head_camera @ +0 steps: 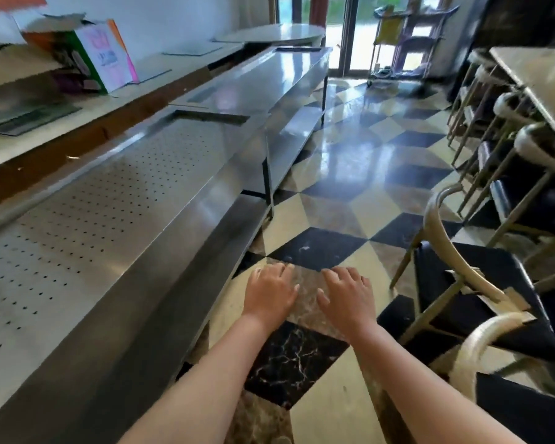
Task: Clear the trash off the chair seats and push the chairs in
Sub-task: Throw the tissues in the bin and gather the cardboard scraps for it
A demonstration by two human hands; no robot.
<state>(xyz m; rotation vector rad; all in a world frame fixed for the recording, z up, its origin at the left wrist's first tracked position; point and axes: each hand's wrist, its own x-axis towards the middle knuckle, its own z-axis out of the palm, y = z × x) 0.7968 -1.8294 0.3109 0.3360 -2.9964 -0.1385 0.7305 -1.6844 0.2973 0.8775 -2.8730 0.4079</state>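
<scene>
In the aisle beside the steel counter (116, 200), the left hand (269, 291) and right hand (346, 294) hung empty, fingers spread, over the tiled floor. Cardboard scraps (497, 299) lay on the nearest chair (468, 283) to the right. Best to turn there, gather every scrap first, then push it in.

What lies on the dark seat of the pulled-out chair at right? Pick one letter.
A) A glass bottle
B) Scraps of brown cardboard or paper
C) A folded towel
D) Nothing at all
B: brown scraps lie on the chair seat, partly behind its curved backrest.
</scene>
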